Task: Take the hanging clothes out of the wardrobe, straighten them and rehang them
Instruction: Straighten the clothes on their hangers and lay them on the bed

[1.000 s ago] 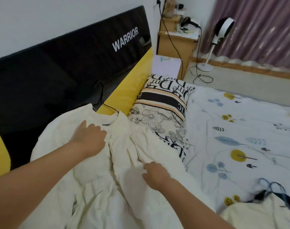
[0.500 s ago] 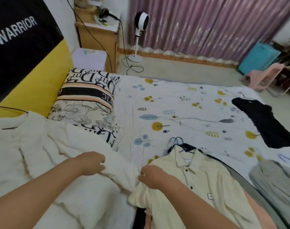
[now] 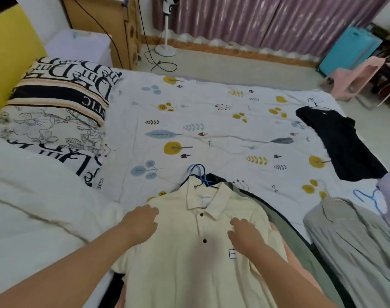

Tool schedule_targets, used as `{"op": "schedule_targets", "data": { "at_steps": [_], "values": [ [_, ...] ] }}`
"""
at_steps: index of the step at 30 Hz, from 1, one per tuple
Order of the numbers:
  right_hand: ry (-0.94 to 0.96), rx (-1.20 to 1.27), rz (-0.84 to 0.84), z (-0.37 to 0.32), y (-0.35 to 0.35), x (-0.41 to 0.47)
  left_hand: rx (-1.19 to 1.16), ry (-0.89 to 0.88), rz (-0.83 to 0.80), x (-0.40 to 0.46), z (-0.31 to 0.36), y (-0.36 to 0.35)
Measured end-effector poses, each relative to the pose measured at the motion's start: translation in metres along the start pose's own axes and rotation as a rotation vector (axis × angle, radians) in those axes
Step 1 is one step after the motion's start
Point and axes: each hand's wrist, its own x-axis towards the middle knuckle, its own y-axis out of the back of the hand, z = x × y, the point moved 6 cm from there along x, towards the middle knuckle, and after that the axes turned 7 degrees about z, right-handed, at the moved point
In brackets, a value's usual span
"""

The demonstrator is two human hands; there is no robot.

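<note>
A cream polo shirt [image 3: 189,258] lies on top of a pile of clothes on the bed, its collar pointing away from me, with blue hanger hooks [image 3: 198,172] sticking out above the collar. My left hand [image 3: 139,223] rests flat on its left shoulder. My right hand [image 3: 243,234] lies flat on its right chest, fingers spread. Under it show green and peach garments [image 3: 285,238]. A white garment [image 3: 34,207] lies spread at the left.
A grey shirt [image 3: 354,241] on a hanger lies at the right, a lilac garment [image 3: 389,192] beyond it, a black top [image 3: 340,143] further back. The patterned pillow [image 3: 54,112] sits at the head of the printed bedsheet [image 3: 211,134]. A fan stand [image 3: 166,36] and curtains stand behind.
My view has swung right from the white garment to the pile. Both hands have left the white garment and now lie on the cream polo shirt.
</note>
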Motion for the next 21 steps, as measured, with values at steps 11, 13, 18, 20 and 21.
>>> {"op": "schedule_targets", "data": {
  "at_steps": [11,13,18,20,21],
  "values": [
    [0.022,-0.044,0.188,0.067,-0.018,0.112,0.129,0.199,0.088,0.094,0.027,-0.060],
    [0.030,-0.054,0.178,0.068,-0.025,0.127,0.147,0.213,0.078,0.107,0.021,-0.069],
    [0.028,-0.138,0.190,0.070,-0.035,0.147,0.229,0.213,0.118,0.126,0.021,-0.069],
    [0.067,-0.145,0.284,0.068,-0.030,0.144,0.219,0.222,0.157,0.122,0.022,-0.064],
    [0.103,-0.146,0.329,0.069,-0.029,0.141,0.209,0.227,0.163,0.118,0.022,-0.062]
  ]
}}
